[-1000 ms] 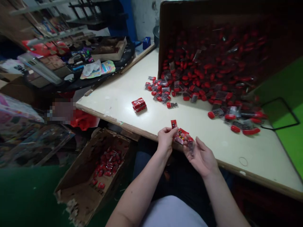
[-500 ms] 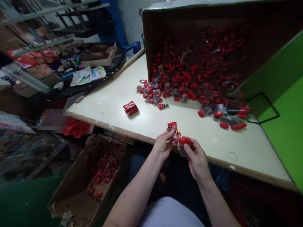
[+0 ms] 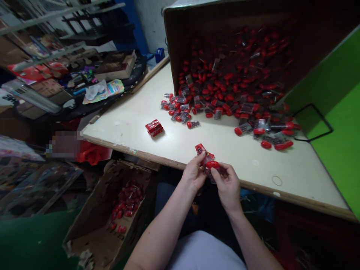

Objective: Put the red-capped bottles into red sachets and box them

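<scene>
Above the table's front edge, my left hand (image 3: 195, 172) pinches a red printed wrapper (image 3: 200, 149) with a clear lower part. My right hand (image 3: 228, 184) is closed on a small clear container with a red cap (image 3: 213, 165) and dark contents. The red cap meets the opening end of the wrapper, between both hands; whether it is inside I cannot tell. A stack of red wrappers (image 3: 154, 128) lies on the table to the left. Many similar red-capped containers (image 3: 192, 124) spill out of a large cardboard box (image 3: 171, 48) at the back.
Below the table at left stands an open cardboard carton (image 3: 92, 240) with several red wrapped pieces inside. A rubber band (image 3: 277, 180) lies on the white table (image 3: 253, 161) at right. A black wire frame (image 3: 323, 123) leans by the green panel (image 3: 332, 150). A cluttered black surface (image 3: 123, 93) is at far left.
My right hand has moved left, bringing the red-capped container up against the wrapper. The wrapper has tilted left in my left hand. The view has shifted slightly.
</scene>
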Demonstrator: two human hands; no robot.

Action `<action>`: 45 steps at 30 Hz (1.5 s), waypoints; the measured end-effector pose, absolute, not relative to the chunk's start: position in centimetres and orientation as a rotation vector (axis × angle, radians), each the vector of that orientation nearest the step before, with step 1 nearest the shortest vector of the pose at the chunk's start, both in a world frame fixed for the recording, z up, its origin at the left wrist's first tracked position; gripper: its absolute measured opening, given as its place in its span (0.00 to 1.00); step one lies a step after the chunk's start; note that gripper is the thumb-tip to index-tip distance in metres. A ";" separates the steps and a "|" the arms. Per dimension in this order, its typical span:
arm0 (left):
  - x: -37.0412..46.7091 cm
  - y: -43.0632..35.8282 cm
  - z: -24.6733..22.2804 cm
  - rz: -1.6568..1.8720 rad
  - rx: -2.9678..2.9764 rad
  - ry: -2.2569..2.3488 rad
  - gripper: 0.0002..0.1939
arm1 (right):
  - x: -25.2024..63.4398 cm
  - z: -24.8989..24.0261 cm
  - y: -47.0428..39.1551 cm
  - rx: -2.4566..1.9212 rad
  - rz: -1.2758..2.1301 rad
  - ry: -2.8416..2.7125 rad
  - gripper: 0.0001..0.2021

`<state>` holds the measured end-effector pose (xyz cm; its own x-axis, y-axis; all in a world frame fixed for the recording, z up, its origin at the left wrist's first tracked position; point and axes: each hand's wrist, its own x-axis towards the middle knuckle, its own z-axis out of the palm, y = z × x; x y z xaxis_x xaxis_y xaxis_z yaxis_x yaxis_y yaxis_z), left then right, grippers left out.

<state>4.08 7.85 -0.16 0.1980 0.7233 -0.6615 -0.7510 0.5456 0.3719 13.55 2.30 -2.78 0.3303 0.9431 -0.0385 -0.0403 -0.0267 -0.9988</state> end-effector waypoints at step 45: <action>3.7 5.8 -1.1 0.945 0.516 0.936 0.19 | 14.8 -3.0 3.2 -1.238 1.181 -0.759 0.12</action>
